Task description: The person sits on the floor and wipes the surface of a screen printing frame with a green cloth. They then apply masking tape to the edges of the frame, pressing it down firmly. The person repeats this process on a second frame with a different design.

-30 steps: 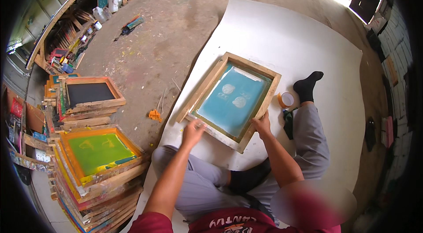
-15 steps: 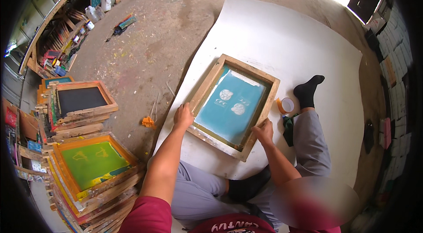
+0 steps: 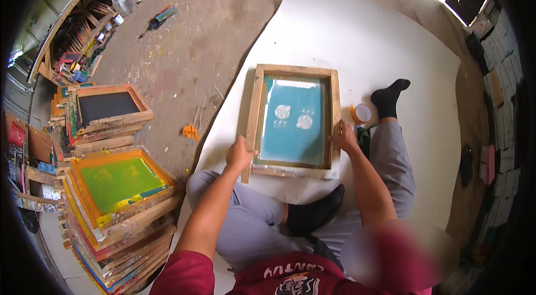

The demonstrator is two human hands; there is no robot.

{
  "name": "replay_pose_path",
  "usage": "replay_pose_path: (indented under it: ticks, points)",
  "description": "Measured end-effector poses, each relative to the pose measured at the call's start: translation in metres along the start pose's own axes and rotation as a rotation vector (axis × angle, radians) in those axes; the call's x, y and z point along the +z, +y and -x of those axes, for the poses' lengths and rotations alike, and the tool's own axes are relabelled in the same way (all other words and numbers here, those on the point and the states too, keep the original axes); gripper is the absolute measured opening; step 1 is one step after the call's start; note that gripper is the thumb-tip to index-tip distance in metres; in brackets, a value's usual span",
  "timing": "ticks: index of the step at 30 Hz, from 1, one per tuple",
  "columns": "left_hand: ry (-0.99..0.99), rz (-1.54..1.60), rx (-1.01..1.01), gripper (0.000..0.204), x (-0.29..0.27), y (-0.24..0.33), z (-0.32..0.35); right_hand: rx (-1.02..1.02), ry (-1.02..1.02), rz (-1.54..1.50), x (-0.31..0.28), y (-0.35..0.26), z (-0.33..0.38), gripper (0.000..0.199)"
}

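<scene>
Head view: a wooden frame with a blue screen is in front of the seated person, over a white sheet; whether it rests there or is slightly lifted, I cannot tell. The left hand is clamped on the frame's left bar, close to the near corner. The right hand has its fingers clamped on the right bar (some of them are hidden behind the wood), a little farther along. Two round pale designs show on the screen. Right of the frame, a roll of tape sits near a black sock. To the left, an orange scrap lies on the floor, beyond a stack of frames.
</scene>
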State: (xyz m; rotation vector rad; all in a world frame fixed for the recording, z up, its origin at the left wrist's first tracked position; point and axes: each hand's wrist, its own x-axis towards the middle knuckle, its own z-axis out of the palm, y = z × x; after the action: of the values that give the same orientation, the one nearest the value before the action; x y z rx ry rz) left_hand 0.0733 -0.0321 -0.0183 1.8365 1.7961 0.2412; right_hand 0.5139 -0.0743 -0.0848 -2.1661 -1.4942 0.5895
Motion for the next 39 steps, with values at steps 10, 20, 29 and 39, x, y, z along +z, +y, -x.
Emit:
replay_pose_path:
  ticks: [10, 20, 29, 39]
  points:
    - [-0.096, -0.013, -0.059, 0.071, -0.001, -0.001, -0.008, 0.217, -0.144, 0.1, -0.037, -0.059, 0.041, 0.065]
    - [0.05, 0.12, 0.003, 0.056, 0.028, -0.038, -0.001, -0.422, -0.023, 0.015, 0.04, -0.122, 0.072, 0.025]
    - [0.053, 0.137, -0.002, 0.052, 0.021, -0.031, 0.003, -0.723, -0.399, 0.103, 0.128, -0.204, 0.081, 0.023]
    - [0.029, 0.139, -0.026, 0.055, 0.021, -0.031, 0.001, -0.801, -0.434, 0.184, 0.138, -0.209, 0.079, 0.021]
